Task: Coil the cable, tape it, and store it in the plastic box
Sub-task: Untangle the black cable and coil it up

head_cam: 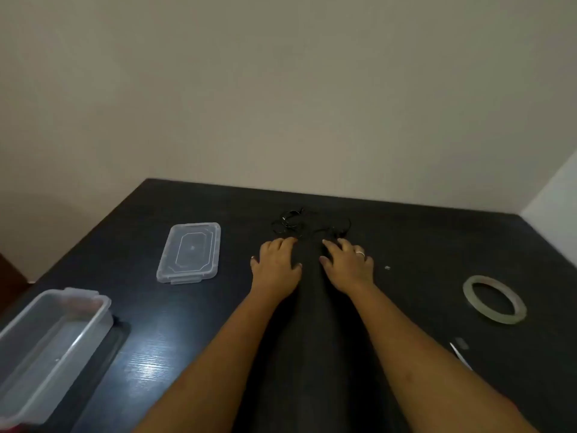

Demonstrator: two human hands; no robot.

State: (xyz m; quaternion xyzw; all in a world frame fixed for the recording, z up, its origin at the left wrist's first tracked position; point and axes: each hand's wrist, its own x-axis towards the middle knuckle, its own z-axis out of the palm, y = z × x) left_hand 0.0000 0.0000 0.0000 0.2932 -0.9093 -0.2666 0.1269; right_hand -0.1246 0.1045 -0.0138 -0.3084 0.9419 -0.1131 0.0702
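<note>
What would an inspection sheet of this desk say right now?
Surface: dark table, glossy in places.
Job's things: box open at near left; lid flat beyond it; tape at right.
Clutter: pale speck by the right hand; thin pale tool near right, unclear.
Hands: left hand and right hand lie on the table, fingers at the cable's near edge, gripping nothing.
Cables: one black cable, loose and uncoiled.
Surroundings: plain wall.

Black cable (307,225) (clear box (46,335))
</note>
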